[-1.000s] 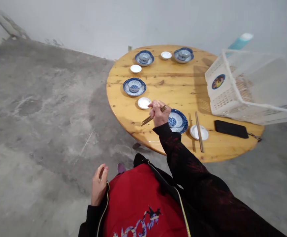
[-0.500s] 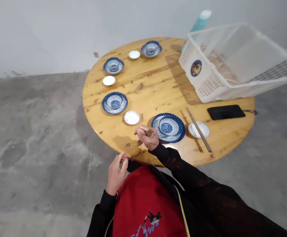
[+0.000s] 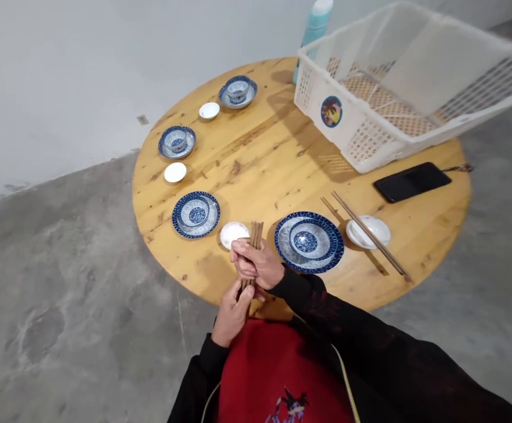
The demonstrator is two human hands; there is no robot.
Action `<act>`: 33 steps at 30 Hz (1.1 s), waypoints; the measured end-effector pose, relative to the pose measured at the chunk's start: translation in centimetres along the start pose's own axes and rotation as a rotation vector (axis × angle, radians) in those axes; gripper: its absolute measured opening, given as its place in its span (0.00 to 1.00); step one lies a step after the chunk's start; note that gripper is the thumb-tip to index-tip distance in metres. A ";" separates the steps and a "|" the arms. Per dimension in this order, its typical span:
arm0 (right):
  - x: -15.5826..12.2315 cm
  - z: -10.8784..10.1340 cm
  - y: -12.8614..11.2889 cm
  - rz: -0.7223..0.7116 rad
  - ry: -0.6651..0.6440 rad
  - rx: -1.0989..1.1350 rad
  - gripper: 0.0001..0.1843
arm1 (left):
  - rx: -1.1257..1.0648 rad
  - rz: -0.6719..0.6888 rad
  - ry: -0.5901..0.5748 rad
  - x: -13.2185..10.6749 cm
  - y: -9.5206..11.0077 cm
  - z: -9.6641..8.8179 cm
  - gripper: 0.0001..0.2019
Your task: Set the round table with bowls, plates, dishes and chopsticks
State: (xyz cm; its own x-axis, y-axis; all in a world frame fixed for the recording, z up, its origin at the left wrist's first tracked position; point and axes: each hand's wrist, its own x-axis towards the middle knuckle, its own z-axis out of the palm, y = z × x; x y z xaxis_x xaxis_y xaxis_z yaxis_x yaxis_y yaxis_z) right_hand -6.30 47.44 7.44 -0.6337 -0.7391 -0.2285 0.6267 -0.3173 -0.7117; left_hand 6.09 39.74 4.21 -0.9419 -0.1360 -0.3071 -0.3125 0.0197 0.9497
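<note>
A bundle of brown chopsticks (image 3: 256, 233) stands roughly upright between my hands at the table's near edge. My right hand (image 3: 258, 261) is wrapped round its upper part, tips poking out above the fingers. Lower down, my left hand (image 3: 233, 311) grips the same bundle. Just beyond my right hand lies a small white dish (image 3: 233, 235), partly covered by it. Right of that hand, a blue-and-white bowl (image 3: 311, 239) sits on a blue-rimmed plate (image 3: 282, 247). Another pair of chopsticks (image 3: 365, 229) rests across a white dish (image 3: 380, 228) farther right.
More bowls on plates (image 3: 196, 212), (image 3: 177, 141), (image 3: 238, 91) line the left side of the round wooden table (image 3: 256, 176), with white dishes (image 3: 175, 172), (image 3: 208, 110) between. A large white plastic basket (image 3: 370, 126), a turquoise bottle (image 3: 315, 26) and a black phone (image 3: 412, 181) occupy the right.
My left hand has come up and closed on the lower chopsticks. The bundle in my right hand has turned more upright. The view has shifted and tilted.
</note>
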 end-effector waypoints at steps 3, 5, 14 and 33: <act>1.1 0.0 0.1 0.055 0.007 0.037 0.24 | -0.158 -0.098 -0.043 0.3 -0.5 -0.5 0.21; 1.8 -0.1 0.2 0.066 0.019 0.051 0.24 | -0.236 -0.126 -0.060 0.7 -1.1 -1.0 0.21; 5.4 2.1 1.8 -0.055 0.268 -0.041 0.24 | -0.274 -0.190 -0.162 3.2 -1.5 -6.4 0.23; 7.4 7.9 5.6 -0.486 0.792 -0.455 0.15 | -0.069 -0.052 -0.361 5.8 -0.3 -18.6 0.23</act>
State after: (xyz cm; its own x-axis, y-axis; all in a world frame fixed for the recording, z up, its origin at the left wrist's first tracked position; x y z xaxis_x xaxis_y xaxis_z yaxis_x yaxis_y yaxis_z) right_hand -3.93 35.48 7.00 -0.9925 0.0642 -0.1039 0.0972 -0.1009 -0.9901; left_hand 2.99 20.56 3.22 -0.9116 0.2232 -0.3452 -0.3638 -0.0469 0.9303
